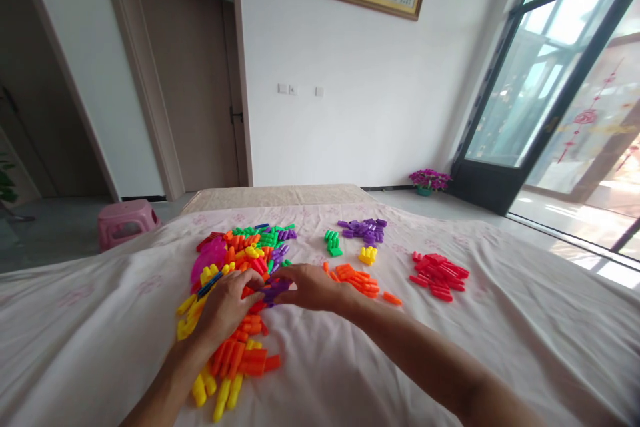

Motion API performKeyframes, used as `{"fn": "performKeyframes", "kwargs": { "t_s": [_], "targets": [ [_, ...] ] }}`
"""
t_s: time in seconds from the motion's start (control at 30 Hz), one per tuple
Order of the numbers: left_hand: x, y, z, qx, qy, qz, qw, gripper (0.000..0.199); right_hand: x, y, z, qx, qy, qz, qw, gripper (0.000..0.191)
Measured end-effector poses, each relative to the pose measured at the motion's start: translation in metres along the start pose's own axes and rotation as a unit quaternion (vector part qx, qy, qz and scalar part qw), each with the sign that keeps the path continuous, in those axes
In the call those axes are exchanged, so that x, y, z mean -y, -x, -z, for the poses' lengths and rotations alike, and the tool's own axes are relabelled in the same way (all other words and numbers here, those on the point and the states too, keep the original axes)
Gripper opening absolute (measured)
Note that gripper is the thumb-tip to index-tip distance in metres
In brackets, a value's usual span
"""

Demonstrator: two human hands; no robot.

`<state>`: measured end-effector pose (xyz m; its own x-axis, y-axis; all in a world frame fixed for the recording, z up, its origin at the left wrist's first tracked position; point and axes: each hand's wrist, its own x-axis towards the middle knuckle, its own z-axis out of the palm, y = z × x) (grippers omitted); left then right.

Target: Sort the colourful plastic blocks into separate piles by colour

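Over the mixed pile [247,327]: left hand [233,297] and right hand [309,287], fingers curled about purple pieces [274,291]; whether clamped, cannot tell. Step, seemingly: gathering purple; next move calls for a closed pinch. Right of pile, farther: purple heap [367,232].

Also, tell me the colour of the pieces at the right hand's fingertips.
Those pieces are purple, in the head view.
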<state>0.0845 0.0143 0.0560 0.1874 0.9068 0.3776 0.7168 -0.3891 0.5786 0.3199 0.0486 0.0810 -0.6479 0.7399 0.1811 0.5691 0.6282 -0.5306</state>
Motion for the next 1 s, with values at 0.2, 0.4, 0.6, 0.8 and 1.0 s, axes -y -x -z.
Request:
{"fn": "performKeyframes", "kwargs": {
  "t_s": [0.2,0.4,0.6,0.8,1.0],
  "targets": [
    [0.000,0.000,0.001,-0.012,0.018,0.007,1.000,0.004,-0.011,0.002,-0.002,-0.005,-0.023,-0.061,0.998,0.013],
    [0.003,0.000,-0.001,-0.005,-0.015,-0.007,1.000,0.005,-0.065,0.016,0.049,-0.110,0.039,-0.161,0.980,0.020],
    [-0.001,0.001,-0.001,0.017,-0.063,-0.039,0.997,0.006,-0.132,0.031,0.107,-0.206,0.150,-0.320,0.913,0.019],
    [0.006,0.000,0.001,0.044,-0.075,-0.048,0.995,0.016,-0.148,0.034,0.121,-0.286,0.153,-0.349,0.879,0.041],
    [0.011,-0.002,0.002,0.075,-0.102,-0.058,0.990,0.033,-0.073,0.018,0.048,-0.167,-0.014,-0.140,0.976,0.030]
  ]
}}
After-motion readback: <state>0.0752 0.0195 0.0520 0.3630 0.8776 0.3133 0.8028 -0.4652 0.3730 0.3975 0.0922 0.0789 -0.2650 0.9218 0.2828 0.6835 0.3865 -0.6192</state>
